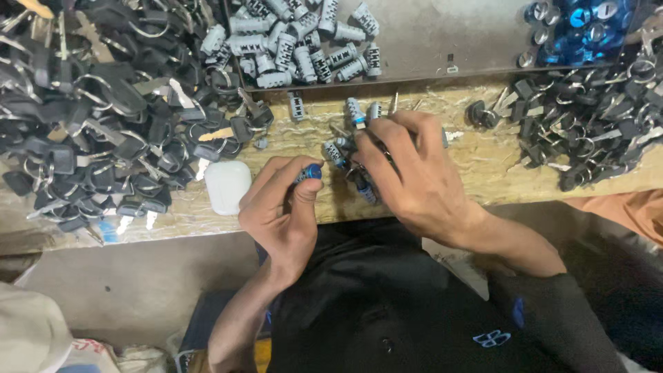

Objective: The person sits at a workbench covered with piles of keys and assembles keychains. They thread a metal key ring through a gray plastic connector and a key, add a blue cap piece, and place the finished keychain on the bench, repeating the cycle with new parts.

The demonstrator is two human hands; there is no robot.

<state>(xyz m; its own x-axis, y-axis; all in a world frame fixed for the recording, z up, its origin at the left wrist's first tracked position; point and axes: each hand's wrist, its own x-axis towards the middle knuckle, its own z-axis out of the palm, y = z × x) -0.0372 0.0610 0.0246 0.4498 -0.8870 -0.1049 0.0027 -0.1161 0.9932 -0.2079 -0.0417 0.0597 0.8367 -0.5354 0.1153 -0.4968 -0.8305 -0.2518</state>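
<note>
Workbench [483, 173]: left hand [283, 211] pinches lock cylinder [309, 173]; right hand [407, 173] beside.

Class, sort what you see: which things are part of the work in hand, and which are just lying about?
In hand: left hand gripping a blue-tipped lock cylinder; right hand on loose cylinders.

Lying about: black-headed key heap, white case, blue caps.

Key heaps [103, 117] flank bare board [476, 162]; cylinders [304, 41] seemingly block behind.
</note>
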